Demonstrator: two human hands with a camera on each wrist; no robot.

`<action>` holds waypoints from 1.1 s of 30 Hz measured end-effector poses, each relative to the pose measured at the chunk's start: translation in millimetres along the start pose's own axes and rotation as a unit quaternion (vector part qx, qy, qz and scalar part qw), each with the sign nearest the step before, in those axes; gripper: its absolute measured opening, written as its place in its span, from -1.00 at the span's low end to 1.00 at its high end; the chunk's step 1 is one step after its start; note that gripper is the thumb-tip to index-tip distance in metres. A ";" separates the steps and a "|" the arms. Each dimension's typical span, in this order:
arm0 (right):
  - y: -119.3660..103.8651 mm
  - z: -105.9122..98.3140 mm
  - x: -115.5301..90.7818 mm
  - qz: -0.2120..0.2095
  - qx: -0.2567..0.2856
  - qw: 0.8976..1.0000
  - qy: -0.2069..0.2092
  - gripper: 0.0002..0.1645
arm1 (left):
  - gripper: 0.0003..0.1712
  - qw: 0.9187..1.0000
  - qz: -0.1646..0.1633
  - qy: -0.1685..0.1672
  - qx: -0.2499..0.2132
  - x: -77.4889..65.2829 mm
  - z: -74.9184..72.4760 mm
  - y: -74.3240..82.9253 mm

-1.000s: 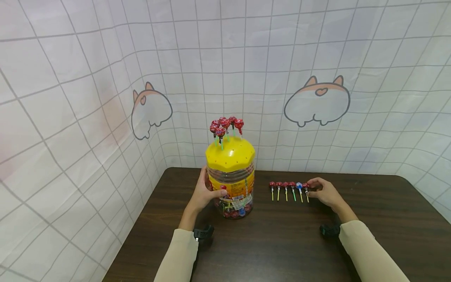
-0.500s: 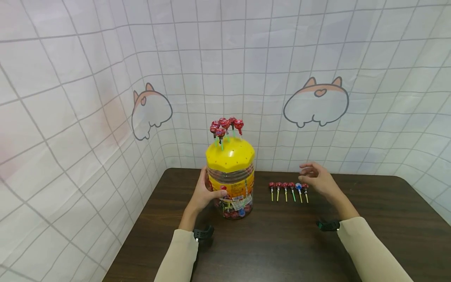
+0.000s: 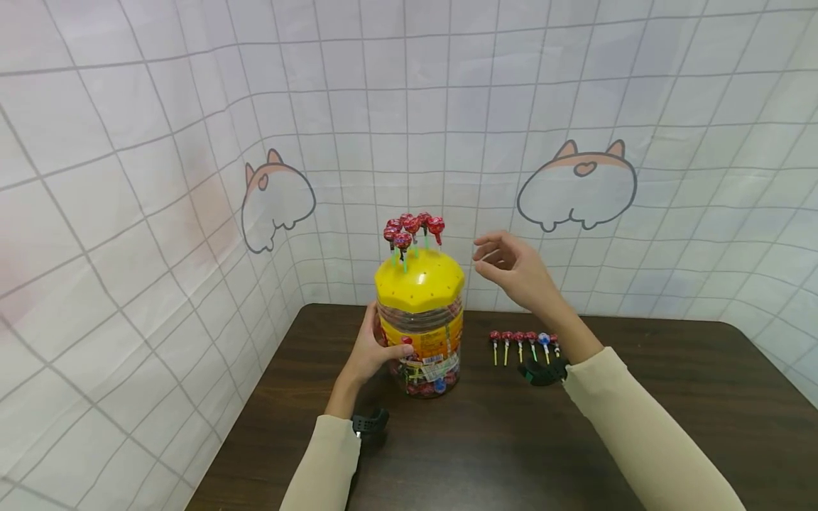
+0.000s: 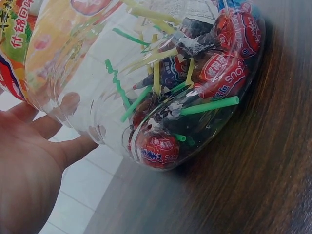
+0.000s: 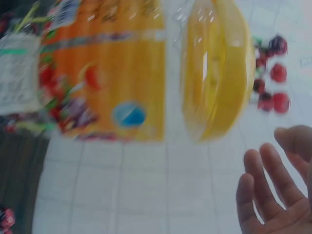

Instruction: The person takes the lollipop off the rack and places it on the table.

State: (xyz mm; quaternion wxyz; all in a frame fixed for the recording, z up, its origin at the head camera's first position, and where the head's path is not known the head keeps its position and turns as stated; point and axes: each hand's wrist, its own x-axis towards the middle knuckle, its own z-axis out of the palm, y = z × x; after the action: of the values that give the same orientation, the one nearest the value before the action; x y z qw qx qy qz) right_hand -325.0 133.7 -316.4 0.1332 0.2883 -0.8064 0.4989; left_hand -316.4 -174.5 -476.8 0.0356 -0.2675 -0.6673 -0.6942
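A clear candy jar [image 3: 441, 344] with an orange label stands upright on the table, capped by a yellow lid [image 3: 418, 285] with small holes. Several red-wrapped lollipops [image 3: 402, 241] stand stick-down in that lid, toward its back left. My left hand [image 3: 369, 355] holds the jar's left side, thumb across the front, other fingers partly hidden behind. The left wrist view shows loose lollipops [image 4: 222, 75] inside the jar bottom. In the air right of the lid, my right hand [image 3: 516, 273] has loosely bent fingers and holds nothing; its fingers [image 5: 261, 183] are bare in the right wrist view.
A row of lollipops [image 3: 519, 336], mostly red with one blue, lies on the dark wooden table [image 3: 486, 440] right of the jar. My right wrist overlaps the row's right end. A white grid-patterned curtain [image 3: 422, 92] hangs behind the table.
My right hand has left the rightmost lollipop of the row, risen and moved left toward the jar's lid. The left hand, the jar and the row stay in place.
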 end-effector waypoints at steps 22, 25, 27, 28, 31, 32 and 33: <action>-26.3 52.6 48.7 -0.050 0.041 0.994 0.093 -0.49 | 0.10 1.000 0.018 -0.004 -0.004 0.2 0.5 0.4; -28.7 50.6 49.9 -0.061 0.060 0.990 0.109 -0.47 | 0.10 1.000 0.017 -0.004 -0.003 -0.4 0.3 0.7; -30.6 47.8 50.3 -0.069 0.075 0.988 0.117 -0.47 | 0.10 1.000 0.016 -0.004 -0.002 -0.8 0.5 1.1; -31.9 45.8 49.7 -0.072 0.083 0.987 0.119 -0.46 | 0.10 1.000 0.015 -0.003 -0.001 -0.8 0.8 1.1; -35.2 39.6 45.6 -0.070 0.110 0.985 0.113 -0.44 | 0.10 1.000 0.013 -0.003 0.001 -0.6 1.5 1.7; -35.4 37.5 43.6 -0.067 0.117 0.985 0.110 -0.45 | 0.10 1.000 0.012 -0.002 0.002 -0.4 1.6 1.7; -34.7 35.5 41.3 -0.065 0.121 0.985 0.107 -0.44 | 0.10 1.000 0.011 -0.002 0.002 -0.2 1.8 1.7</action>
State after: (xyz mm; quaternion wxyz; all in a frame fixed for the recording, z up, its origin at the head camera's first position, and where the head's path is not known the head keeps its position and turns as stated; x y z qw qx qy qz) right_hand -334.6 77.0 -286.9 0.2145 0.2989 -0.7008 0.6111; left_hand -315.0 -173.0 -475.3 0.0424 -0.2758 -0.6660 -0.6919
